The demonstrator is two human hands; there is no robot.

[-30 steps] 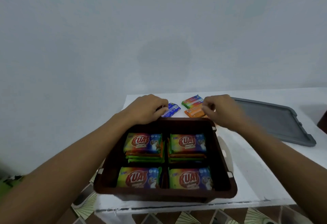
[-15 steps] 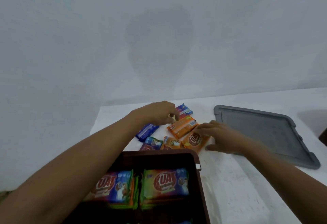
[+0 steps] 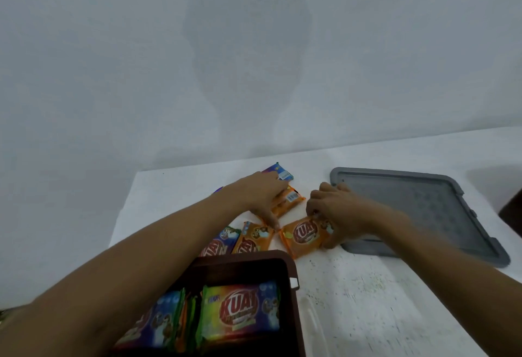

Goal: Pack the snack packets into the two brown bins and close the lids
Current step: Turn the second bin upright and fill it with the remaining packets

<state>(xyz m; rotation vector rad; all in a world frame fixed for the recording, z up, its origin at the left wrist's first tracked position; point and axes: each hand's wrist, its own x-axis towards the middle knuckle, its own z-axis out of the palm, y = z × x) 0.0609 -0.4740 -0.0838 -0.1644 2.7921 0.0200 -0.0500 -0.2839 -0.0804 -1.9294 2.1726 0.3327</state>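
Just beyond the bin's (image 3: 291, 267) far rim, the right hand (image 3: 337, 212) pinched an orange packet (image 3: 303, 236) by its edge, likely to lift it in (the stacks (image 3: 240, 311) inside sat high). The left hand (image 3: 258, 197) covered a farther packet (image 3: 291, 201), grip unclear. The lid (image 3: 423, 210) lay right of the bin, clear of loading.

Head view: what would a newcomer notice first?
Bright KUAT packets stacked in the brown bin at bottom centre catch the eye first. Just beyond it, the right hand pinches an orange packet on the white table while the left hand rests on a second orange packet. A grey lid lies flat at the right.
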